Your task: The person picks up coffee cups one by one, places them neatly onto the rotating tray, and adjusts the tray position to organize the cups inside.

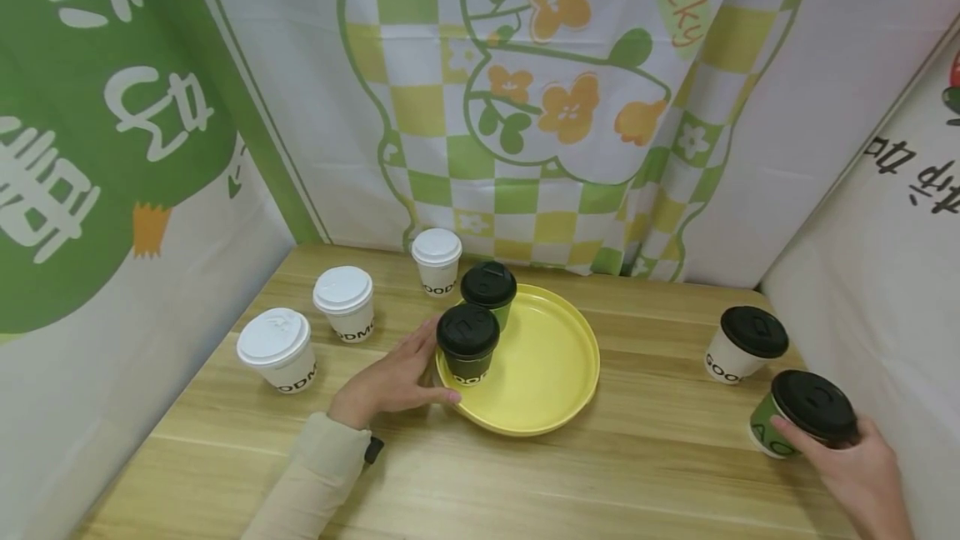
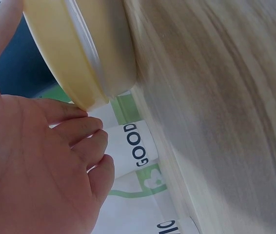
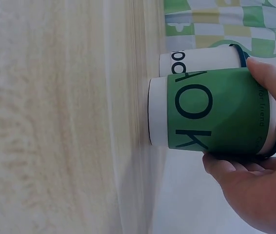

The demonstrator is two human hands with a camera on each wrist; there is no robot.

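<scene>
On the wooden table stands a yellow round tray (image 1: 543, 357) carrying two black-lidded cups: a dark one (image 1: 471, 369) at its left edge and a green one (image 1: 491, 282) behind it. My left hand (image 1: 397, 377) rests against the tray's left rim, thumb spread toward the front and fingers toward the back. In the left wrist view, relaxed fingertips touch the tray's outer wall (image 2: 65, 53). At the right, my right hand (image 1: 862, 465) grips a green paper cup (image 3: 216, 112) with a black lid near its top. That cup looks upright, with its base at or close to the table.
A white cup (image 1: 727, 361) with a black lid stands just behind the gripped cup. Three white-lidded cups, one front (image 1: 277, 352), one middle (image 1: 345, 307) and one back (image 1: 437, 265), stand left of the tray. Printed curtains (image 1: 540, 107) hang behind the table.
</scene>
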